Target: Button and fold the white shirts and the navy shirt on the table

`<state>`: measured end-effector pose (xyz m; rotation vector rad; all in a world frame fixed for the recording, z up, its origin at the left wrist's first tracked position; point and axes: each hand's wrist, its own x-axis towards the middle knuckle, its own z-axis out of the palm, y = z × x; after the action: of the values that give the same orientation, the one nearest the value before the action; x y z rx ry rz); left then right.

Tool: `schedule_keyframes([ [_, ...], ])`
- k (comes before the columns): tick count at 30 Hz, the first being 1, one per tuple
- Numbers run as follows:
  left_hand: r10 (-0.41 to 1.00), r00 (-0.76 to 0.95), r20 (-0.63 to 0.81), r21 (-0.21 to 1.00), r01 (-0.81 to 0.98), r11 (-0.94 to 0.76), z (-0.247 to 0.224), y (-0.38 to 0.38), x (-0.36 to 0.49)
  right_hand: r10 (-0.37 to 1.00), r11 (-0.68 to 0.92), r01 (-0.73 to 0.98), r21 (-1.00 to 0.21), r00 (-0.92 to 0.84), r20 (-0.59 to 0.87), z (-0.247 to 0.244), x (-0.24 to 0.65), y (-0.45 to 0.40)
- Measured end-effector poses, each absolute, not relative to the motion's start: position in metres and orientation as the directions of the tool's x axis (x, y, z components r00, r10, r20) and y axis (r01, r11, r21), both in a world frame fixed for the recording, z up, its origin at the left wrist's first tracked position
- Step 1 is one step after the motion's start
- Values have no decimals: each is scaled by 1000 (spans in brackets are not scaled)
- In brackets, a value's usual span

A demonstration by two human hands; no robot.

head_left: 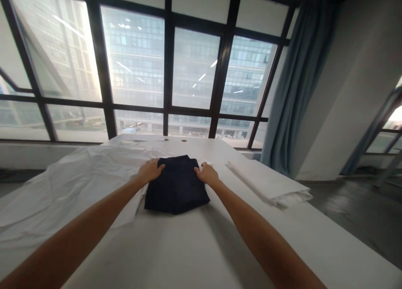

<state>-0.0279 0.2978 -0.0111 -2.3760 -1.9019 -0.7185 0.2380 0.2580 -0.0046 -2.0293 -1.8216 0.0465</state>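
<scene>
Navy folded cloth [177,187] held at both sides above a white counter [176,247].
The left grip [151,170] closes on the cloth's far left corner and the right grip [207,174] pinches its far right edge, thumbs on the upper face, the other fingers partly hidden; the cloth is between them, around the middle of the counter, though whether its underside touches the surface I cannot tell. Just left, a wrinkled white sheet [84,184] spreads across the counter; to the right, apart from the cloth, lies a folded white bundle [270,180]. Beyond the far end stand dark-framed windows [196,67], with a blue curtain [290,83] at their right beside a pale pillar [345,100].
</scene>
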Motion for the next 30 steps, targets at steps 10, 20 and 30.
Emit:
schedule_keyframes([
  [10, 803, 586, 108, 193, 780, -595, -33, 151, -8, 999, 33, 681, -732, -26, 20, -22, 261, 174],
  [20, 829, 545, 124, 155, 815, -559, -66, 147, -17, 991, -14, 921, -390, 65, 117, -37, 249, 152],
  [30, 812, 521, 264, 123, 817, -564, -67, 170, -16, 890, 377, 926, -28, -354, 287, -38, 204, 138],
])
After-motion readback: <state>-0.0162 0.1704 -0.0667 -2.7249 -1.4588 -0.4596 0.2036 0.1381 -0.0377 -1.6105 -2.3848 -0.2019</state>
